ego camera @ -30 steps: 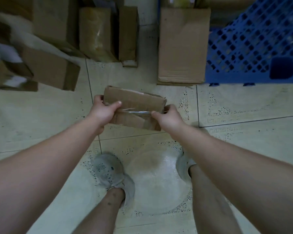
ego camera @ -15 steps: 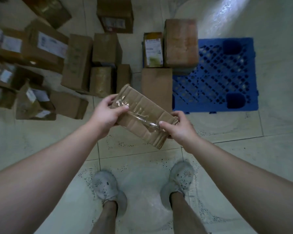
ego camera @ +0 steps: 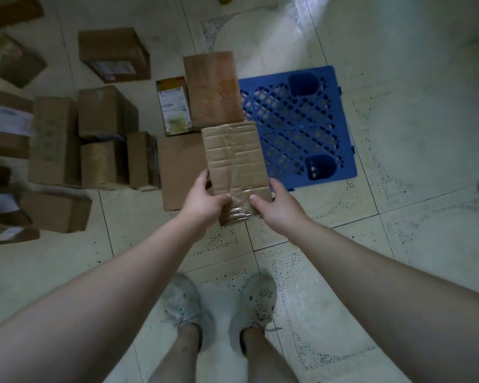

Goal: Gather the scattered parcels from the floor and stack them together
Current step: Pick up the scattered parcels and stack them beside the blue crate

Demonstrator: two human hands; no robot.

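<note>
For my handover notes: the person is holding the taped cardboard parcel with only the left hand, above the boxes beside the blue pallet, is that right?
Not quite: the head view shows both hands on the taped cardboard parcel, the left hand and the right hand. It is indeed above the boxes beside the blue pallet.

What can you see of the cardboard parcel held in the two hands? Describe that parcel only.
The parcel is a flat, oblong box of brown, creased cardboard, sealed with clear shiny tape running along its length. It is closed and held above the floor, long side pointing away. The left hand and right hand grip its near end, thumbs on top.
</note>
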